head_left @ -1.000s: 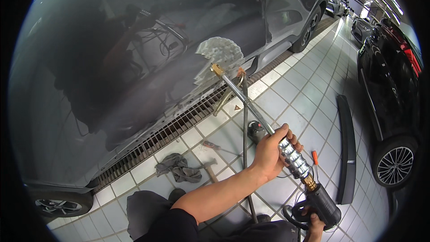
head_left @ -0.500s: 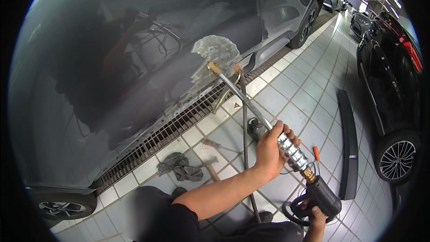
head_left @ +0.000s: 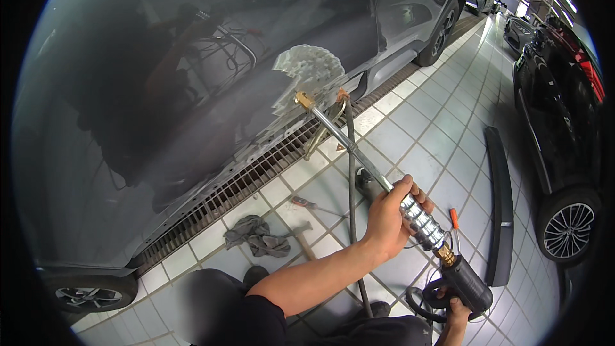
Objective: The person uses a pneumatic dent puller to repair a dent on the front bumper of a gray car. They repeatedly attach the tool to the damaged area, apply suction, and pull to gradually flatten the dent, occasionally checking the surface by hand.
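Observation:
A slide-hammer dent puller [head_left: 349, 145] slants from the grey car's door [head_left: 211, 109] down toward me. Its brass tip [head_left: 305, 100] is at the lower edge of a ground, bare-metal patch [head_left: 312, 67]; whether it touches cannot be made out. My left hand [head_left: 387, 221] is closed round the rod by the silver ribbed weight [head_left: 421, 221]. At the lower right, my right hand [head_left: 457, 312] grips the puller's black pistol handle [head_left: 469, 284], its fingers partly hidden. A dark cable [head_left: 352, 205] runs up to a copper-coloured clamp [head_left: 343, 95] at the car's sill.
On the tiled floor lie a grey rag [head_left: 257, 236], a screwdriver [head_left: 306, 204], a hammer [head_left: 301, 233] and an orange-handled tool [head_left: 454, 218]. A long black trim strip [head_left: 500, 211] lies at right, beside a black car [head_left: 544, 109]. A floor grate [head_left: 224, 197] runs along the grey car.
The handle and my right hand have shifted slightly right. The left hand keeps its grip and the brass tip stays at the patch's lower edge.

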Tool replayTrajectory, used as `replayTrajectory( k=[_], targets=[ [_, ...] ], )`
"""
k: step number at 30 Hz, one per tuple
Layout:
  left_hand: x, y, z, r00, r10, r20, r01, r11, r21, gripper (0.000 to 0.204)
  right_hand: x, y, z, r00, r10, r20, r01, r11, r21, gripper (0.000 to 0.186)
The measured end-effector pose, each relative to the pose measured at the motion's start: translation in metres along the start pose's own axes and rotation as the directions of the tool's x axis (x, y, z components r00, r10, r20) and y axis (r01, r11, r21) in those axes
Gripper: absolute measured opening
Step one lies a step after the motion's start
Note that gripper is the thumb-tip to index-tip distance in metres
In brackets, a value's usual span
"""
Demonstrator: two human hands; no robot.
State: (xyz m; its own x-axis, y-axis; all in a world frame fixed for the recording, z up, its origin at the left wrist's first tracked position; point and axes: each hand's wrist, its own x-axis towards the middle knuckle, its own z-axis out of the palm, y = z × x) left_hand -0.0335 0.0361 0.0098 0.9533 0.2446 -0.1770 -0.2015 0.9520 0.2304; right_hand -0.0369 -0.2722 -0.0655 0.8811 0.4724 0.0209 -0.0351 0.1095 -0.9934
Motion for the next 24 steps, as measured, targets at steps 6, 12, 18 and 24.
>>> replayTrajectory(
  k=[6, 12, 18, 24],
  targets=[
    [-0.002, -0.003, -0.004, 1.000, -0.001, 0.008, 0.001, 1.000, -0.010, 0.024, -0.005, -0.005, 0.005, 1.000, 0.025, -0.011, -0.026, 0.999, -0.025, 0.069],
    [-0.007, 0.005, 0.004, 0.999, -0.027, -0.018, 0.027, 1.000, 0.011, 0.023, -0.008, -0.004, -0.001, 0.999, 0.052, -0.015, -0.053, 0.996, -0.078, 0.071],
    [-0.001, -0.006, -0.010, 0.995, 0.092, 0.037, -0.088, 0.991, -0.104, 0.024, -0.008, 0.001, -0.001, 0.996, 0.085, -0.031, -0.087, 0.994, -0.066, 0.070],
    [0.000, -0.016, -0.003, 0.988, 0.143, -0.064, -0.141, 0.989, 0.040, 0.024, 0.011, 0.006, 0.001, 0.994, 0.028, 0.107, -0.045, 0.986, 0.159, 0.060]
  ],
)
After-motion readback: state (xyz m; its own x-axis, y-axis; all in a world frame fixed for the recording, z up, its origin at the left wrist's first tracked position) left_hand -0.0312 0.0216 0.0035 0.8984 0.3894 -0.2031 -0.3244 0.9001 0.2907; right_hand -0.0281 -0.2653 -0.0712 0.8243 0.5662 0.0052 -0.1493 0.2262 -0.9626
